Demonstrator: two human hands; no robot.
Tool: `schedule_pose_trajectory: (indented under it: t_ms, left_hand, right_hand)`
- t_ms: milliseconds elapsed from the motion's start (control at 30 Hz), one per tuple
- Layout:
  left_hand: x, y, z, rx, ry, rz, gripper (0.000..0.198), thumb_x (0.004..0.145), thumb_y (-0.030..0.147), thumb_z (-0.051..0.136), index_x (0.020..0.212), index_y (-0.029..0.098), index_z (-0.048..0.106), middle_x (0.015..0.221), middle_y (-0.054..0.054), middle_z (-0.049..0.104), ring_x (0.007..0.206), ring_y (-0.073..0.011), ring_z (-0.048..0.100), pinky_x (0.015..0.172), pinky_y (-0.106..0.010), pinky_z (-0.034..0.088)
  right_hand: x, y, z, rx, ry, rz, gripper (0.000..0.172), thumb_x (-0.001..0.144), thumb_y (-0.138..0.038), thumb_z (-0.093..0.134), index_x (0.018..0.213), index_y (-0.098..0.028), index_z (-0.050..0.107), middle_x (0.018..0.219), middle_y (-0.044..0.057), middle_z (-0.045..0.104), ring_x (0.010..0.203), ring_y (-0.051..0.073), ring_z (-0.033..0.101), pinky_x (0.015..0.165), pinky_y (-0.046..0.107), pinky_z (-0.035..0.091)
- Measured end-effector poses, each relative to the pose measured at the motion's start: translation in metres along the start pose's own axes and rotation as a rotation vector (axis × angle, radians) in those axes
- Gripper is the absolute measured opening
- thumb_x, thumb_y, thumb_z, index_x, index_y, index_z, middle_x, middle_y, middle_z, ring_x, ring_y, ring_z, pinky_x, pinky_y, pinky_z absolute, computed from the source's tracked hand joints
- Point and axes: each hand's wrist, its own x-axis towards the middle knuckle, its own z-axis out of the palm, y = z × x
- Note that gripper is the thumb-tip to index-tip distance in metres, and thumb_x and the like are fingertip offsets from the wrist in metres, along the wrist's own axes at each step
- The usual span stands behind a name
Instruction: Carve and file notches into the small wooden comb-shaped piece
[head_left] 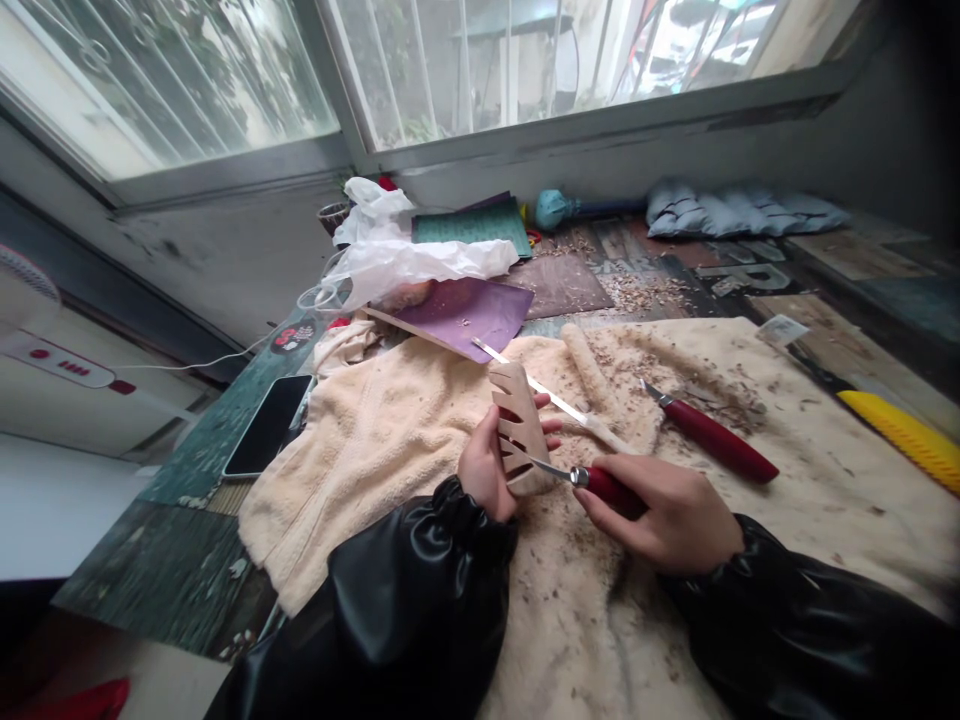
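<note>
My left hand [486,468] is closed around a pale wooden comb [526,425] with wide slots cut along its left side. Held in my right hand [667,508] is a carving knife [611,490] with a red handle and a metal collar. Its thin blade lies across the lower part of the comb, at the slots. Beneath both hands spreads a cream fleece cloth [375,420] strewn with wood shavings. A second red-handled knife [712,437] rests on the cloth to the right. Beyond the comb lies a thin white strip-like tool [551,395].
A phone [268,427] lies at the table's left edge. Behind the cloth are purple sandpaper-like sheets [465,310], a white plastic bag [427,265] and a green sheet [476,228]. A yellow object [900,430] is at right; a grey padded bundle [739,210] sits by the window wall.
</note>
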Motion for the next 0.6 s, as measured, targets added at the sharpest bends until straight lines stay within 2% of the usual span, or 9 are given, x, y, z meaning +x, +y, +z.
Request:
schedule_pose_trajectory:
  t_ms: [267, 533, 600]
  left_hand:
    - [0.0002, -0.0027, -0.0009, 0.037, -0.012, 0.051, 0.049, 0.087, 0.039, 0.027, 0.103, 0.006, 0.058, 0.077, -0.011, 0.065, 0.061, -0.014, 0.057, 0.064, -0.025, 0.042]
    - [0.0008, -0.0069, -0.0038, 0.155, 0.031, 0.139, 0.037, 0.08, 0.037, 0.043, 0.1, 0.011, 0.06, 0.093, -0.01, 0.064, 0.061, -0.0116, 0.056, 0.059, -0.023, 0.042]
    - [0.0014, -0.0068, -0.0046, 0.189, 0.029, 0.151, 0.035, 0.079, 0.038, 0.046, 0.096, 0.011, 0.061, 0.091, -0.01, 0.064, 0.061, -0.0117, 0.056, 0.058, -0.023, 0.042]
  right_hand:
    - [-0.0022, 0.0037, 0.0027, -0.052, 0.001, -0.001, 0.02, 0.075, -0.041, 0.056, 0.075, -0.022, 0.062, 0.063, 0.001, 0.062, 0.055, 0.013, 0.056, 0.052, 0.023, 0.038]
    - [-0.0019, -0.0041, 0.0024, -0.078, 0.021, 0.099, 0.025, 0.076, -0.045, 0.053, 0.07, -0.022, 0.063, 0.062, 0.002, 0.062, 0.056, 0.014, 0.056, 0.053, 0.026, 0.037]
    - [-0.002, -0.0053, 0.0026, -0.096, 0.03, 0.108, 0.026, 0.076, -0.046, 0.052, 0.07, -0.022, 0.063, 0.061, 0.002, 0.062, 0.056, 0.014, 0.056, 0.054, 0.025, 0.037]
